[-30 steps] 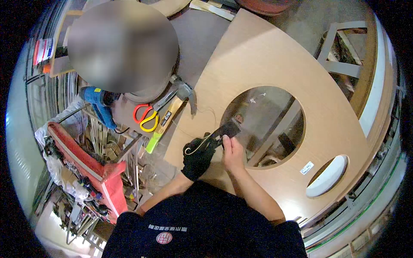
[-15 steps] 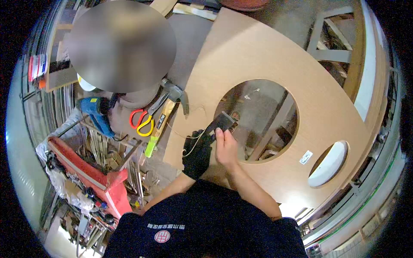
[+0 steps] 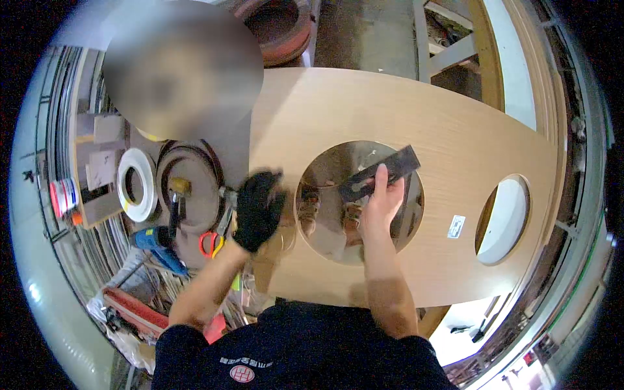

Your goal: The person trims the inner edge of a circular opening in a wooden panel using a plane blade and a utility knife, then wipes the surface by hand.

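Observation:
My bare right hand [image 3: 381, 205] grips a black block-shaped tool with a slot [image 3: 379, 174], tilted over the large round cutout of a wood-grain panel [image 3: 351, 97]. In a black glove, my left hand [image 3: 259, 209] hovers at the panel's left edge, apart from the tool. Its fingers are smeared, and their grip does not show clearly. Beside the glove, red-and-yellow-handled scissors [image 3: 211, 244] lie on the bench, partly covered by my hand. A piece of a metal tool head [image 3: 227, 195] peeks out just left of the glove.
Further left lie a blue power tool [image 3: 159, 248], a mallet [image 3: 178, 195] on a round brown disc, and a white ring roll [image 3: 137, 185]. The panel also has an oval cutout [image 3: 504, 220] and a white label [image 3: 456, 226]. A blurred patch hides the upper left.
My hands have separated: the left has come off the black tool and moved left, while the right keeps it and has turned it. The view has rotated, bringing more of the left bench into sight.

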`<action>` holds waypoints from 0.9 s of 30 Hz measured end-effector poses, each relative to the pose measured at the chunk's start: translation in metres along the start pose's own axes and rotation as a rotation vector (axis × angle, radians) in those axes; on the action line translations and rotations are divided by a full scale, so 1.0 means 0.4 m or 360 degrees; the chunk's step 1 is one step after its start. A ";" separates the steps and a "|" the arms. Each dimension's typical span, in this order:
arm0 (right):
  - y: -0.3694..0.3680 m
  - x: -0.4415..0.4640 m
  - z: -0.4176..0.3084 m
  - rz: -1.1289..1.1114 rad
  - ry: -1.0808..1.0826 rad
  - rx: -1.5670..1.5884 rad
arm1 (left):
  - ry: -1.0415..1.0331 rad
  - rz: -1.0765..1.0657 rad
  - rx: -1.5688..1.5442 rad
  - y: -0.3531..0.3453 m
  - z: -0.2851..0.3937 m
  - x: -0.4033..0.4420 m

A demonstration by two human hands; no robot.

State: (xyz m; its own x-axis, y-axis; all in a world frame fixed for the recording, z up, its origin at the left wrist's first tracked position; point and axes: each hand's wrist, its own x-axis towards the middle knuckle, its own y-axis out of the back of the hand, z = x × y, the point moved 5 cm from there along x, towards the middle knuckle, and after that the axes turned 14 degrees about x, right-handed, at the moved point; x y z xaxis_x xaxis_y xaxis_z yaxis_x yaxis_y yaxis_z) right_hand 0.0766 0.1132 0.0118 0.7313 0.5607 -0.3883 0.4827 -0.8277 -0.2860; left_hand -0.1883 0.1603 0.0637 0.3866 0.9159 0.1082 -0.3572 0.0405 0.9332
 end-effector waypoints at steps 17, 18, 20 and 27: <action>-0.084 0.052 0.024 0.0106 0.0094 -0.0409 | -0.0397 -0.0284 0.0231 -0.274 0.148 0.706; -0.086 0.060 0.026 0.0113 0.0085 -0.0391 | -0.0414 -0.0224 0.0238 -0.272 0.150 0.707; -0.081 0.073 0.034 0.0135 0.0052 -0.0363 | -0.0440 -0.0136 0.0294 -0.271 0.157 0.710; -0.109 0.071 0.016 0.0241 -0.0088 -0.0270 | -0.0467 -0.0149 0.0393 -0.293 0.154 0.708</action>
State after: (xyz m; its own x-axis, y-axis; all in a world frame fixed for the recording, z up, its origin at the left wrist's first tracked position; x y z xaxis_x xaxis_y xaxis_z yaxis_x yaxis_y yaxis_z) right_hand 0.0733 0.1651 0.0078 0.7764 0.4263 -0.4641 0.4470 -0.8917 -0.0713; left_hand 0.0155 0.3904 0.0059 0.6471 0.7583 0.0785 -0.1073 -0.0114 0.9942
